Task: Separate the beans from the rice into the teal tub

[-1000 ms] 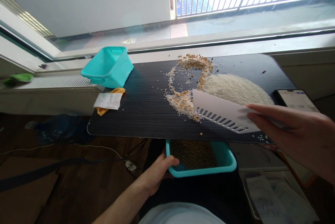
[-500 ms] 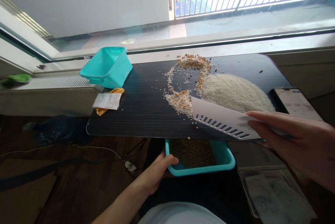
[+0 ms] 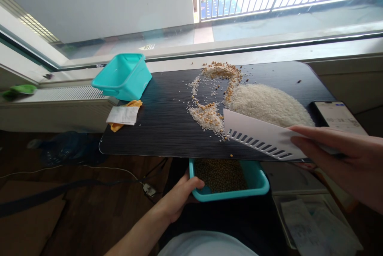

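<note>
Dark table (image 3: 161, 132), rice pile (image 3: 269, 104) toward its right edge. Teal bin (image 3: 239, 195) of beans (image 3: 224, 178) just below near edge, left hand (image 3: 181, 196) gripping its rim at left end. Second teal bin (image 3: 128, 78) at far left corner. White slotted scraper (image 3: 257, 128) pinched in right hand (image 3: 341, 148), tip at mixed heap (image 3: 208, 117) between far and near edges. Phone (image 3: 335, 114) at right edge. Lone bean (image 3: 231, 155) by near edge.
</note>
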A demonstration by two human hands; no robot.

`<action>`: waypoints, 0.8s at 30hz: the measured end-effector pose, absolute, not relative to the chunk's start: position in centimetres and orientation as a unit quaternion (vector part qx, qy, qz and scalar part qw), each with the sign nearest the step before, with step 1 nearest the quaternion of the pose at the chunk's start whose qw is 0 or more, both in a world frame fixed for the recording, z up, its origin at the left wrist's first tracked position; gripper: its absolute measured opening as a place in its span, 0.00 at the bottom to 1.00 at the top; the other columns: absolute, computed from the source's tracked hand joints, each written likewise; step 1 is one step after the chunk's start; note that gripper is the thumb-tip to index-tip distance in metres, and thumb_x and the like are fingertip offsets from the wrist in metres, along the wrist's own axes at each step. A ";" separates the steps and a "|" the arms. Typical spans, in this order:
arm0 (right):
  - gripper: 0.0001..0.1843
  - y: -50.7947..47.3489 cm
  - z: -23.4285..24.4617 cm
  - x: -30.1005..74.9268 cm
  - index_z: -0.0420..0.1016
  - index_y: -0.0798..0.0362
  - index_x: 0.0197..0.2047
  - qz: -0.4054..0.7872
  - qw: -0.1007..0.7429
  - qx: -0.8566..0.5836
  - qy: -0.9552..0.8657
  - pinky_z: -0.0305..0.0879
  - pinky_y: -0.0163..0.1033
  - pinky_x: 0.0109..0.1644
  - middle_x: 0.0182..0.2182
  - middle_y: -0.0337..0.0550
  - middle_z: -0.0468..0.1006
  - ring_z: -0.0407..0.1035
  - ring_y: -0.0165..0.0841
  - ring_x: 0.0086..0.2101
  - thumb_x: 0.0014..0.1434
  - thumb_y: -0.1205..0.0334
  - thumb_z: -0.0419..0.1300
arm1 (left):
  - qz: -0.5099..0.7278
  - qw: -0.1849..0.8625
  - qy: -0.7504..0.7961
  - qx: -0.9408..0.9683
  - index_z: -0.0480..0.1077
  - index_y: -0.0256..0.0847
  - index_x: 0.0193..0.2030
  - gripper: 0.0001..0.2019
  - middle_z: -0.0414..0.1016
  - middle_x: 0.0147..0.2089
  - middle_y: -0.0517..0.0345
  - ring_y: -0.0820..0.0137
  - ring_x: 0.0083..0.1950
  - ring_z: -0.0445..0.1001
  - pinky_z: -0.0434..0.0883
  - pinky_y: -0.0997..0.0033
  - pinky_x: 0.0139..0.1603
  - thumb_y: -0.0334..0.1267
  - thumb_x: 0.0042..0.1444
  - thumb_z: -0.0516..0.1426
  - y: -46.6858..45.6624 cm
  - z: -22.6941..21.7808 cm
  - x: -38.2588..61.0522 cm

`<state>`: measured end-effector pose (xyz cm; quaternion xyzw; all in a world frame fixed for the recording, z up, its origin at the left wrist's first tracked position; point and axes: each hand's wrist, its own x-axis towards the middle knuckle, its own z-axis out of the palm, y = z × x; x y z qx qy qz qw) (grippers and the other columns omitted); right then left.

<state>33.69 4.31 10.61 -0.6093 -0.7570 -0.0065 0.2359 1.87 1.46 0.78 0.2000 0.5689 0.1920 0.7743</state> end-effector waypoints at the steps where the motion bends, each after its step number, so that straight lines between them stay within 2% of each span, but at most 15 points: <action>1: 0.19 4.3 10.7 33.6 0.82 0.40 0.44 -0.008 0.238 -0.611 -0.755 0.64 0.33 0.23 0.33 0.34 0.85 0.70 0.28 0.20 0.62 0.43 0.53 | 0.194 0.774 0.569 0.198 0.70 0.40 0.46 0.20 0.72 0.38 0.59 0.65 0.43 0.71 0.70 0.64 0.45 0.40 0.45 0.61 1.5 0.8 1.9; 5: 0.21 5.0 10.9 33.0 0.83 0.43 0.44 -0.012 0.255 -0.624 -0.738 0.62 0.35 0.21 0.31 0.37 0.84 0.68 0.28 0.18 0.62 0.43 0.53 | 0.193 0.774 0.568 0.202 0.70 0.40 0.47 0.20 0.72 0.36 0.59 0.64 0.44 0.71 0.69 0.66 0.43 0.40 0.45 0.61 1.4 0.8 1.9; 9: 0.21 6.0 11.1 31.9 0.83 0.43 0.44 0.041 0.256 -0.625 -0.737 0.68 0.37 0.27 0.28 0.38 0.83 0.73 0.32 0.23 0.61 0.45 0.53 | 0.193 0.774 0.568 0.202 0.71 0.40 0.48 0.21 0.74 0.38 0.58 0.63 0.46 0.72 0.70 0.64 0.45 0.40 0.45 0.61 1.3 0.7 1.8; 17: 0.18 4.8 10.9 33.0 0.82 0.41 0.45 0.030 0.253 -0.600 -0.758 0.68 0.33 0.27 0.36 0.36 0.85 0.73 0.29 0.23 0.61 0.45 0.55 | 0.194 0.770 0.574 0.200 0.70 0.40 0.47 0.21 0.74 0.40 0.57 0.65 0.45 0.71 0.70 0.66 0.45 0.40 0.45 0.61 1.5 0.9 1.8; 21: 0.17 3.9 10.6 33.4 0.82 0.40 0.45 0.030 0.241 -0.599 -0.763 0.68 0.33 0.27 0.36 0.35 0.85 0.75 0.30 0.25 0.61 0.46 0.55 | 0.192 0.771 0.573 0.199 0.70 0.40 0.47 0.21 0.74 0.41 0.57 0.65 0.44 0.71 0.70 0.66 0.45 0.40 0.45 0.61 1.5 0.9 1.9; 24: 0.16 3.1 10.2 33.6 0.82 0.38 0.45 0.037 0.239 -0.604 -0.759 0.71 0.33 0.30 0.35 0.34 0.85 0.76 0.31 0.28 0.59 0.46 0.58 | 0.193 0.775 0.567 0.204 0.70 0.40 0.50 0.22 0.74 0.42 0.56 0.64 0.45 0.71 0.70 0.65 0.45 0.40 0.46 0.61 1.4 0.7 1.8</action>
